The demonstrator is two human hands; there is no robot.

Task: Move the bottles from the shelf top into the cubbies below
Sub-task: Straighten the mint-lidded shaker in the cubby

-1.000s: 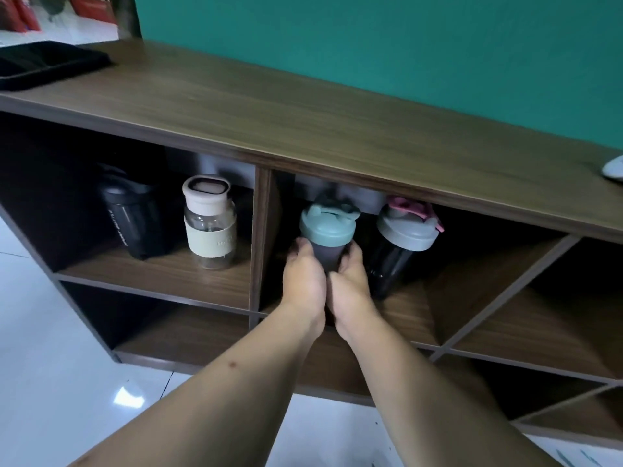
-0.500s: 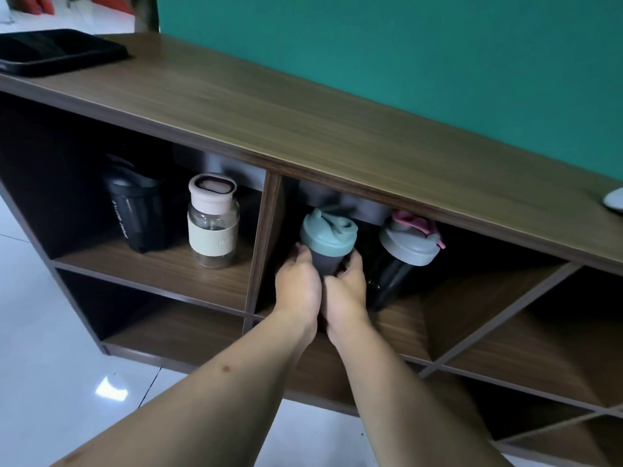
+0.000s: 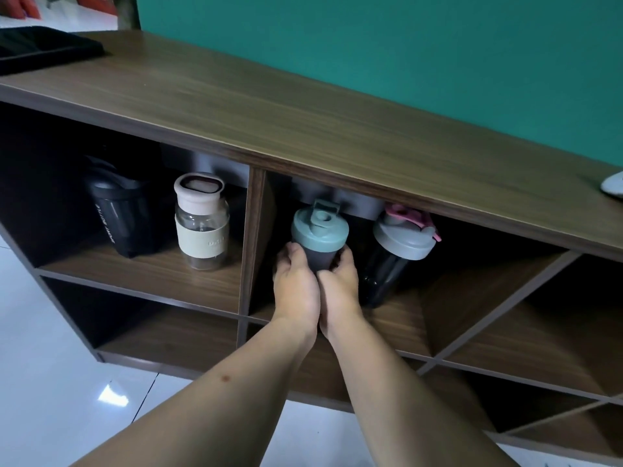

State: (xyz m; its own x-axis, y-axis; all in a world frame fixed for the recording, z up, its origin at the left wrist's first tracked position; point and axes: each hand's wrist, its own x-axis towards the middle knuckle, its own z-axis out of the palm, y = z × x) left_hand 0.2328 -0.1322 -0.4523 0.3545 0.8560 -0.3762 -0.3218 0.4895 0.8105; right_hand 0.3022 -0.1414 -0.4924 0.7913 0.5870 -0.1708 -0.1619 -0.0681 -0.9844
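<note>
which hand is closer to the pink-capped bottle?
Right. The right hand grips the teal-capped bottle beside the pink-capped bottle; the left hand is on the far side.

Glaring off the glossy floor [image 3: 113, 397] at lower left; sinking into deep shadow inside the cubbies [image 3: 50, 197]; bowing straight edges outward; staying fairly sharp.

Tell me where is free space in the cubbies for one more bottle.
Free: the lower cubby under the black bottle and glass bottle, and the slanted cubbies right of the grey-lid bottle. Crowded: the middle cubby, where both hands hold the teal-lid bottle.
</note>
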